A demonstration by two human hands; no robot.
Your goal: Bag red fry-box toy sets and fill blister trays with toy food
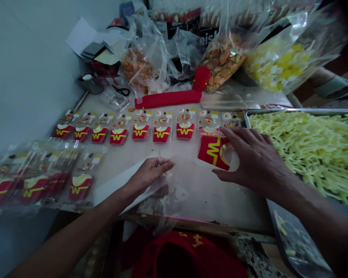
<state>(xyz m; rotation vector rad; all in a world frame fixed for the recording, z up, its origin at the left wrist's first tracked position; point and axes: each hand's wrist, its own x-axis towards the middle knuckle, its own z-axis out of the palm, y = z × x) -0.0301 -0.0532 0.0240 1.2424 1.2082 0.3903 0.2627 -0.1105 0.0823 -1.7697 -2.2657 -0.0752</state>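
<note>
My right hand [253, 158] rests on a small red fry-box pouch with a yellow M [213, 151], lying on its side on the white table [208, 193]. My left hand [150, 173] pinches a thin clear plastic bag [174, 193] near the table's front edge, over a white sheet [116, 185]. Beyond both hands runs a row of several filled packs [140, 127], each with a red fry box and small candy pieces.
A metal tray [258, 112] heaped with yellow fry-shaped candy [307, 143] stands at the right. A stack of finished packs [40, 177] lies at the left. Bags of mixed candy [223, 58], a red sealer [168, 98], scissors [122, 91] and a tape roll [88, 81] crowd the back.
</note>
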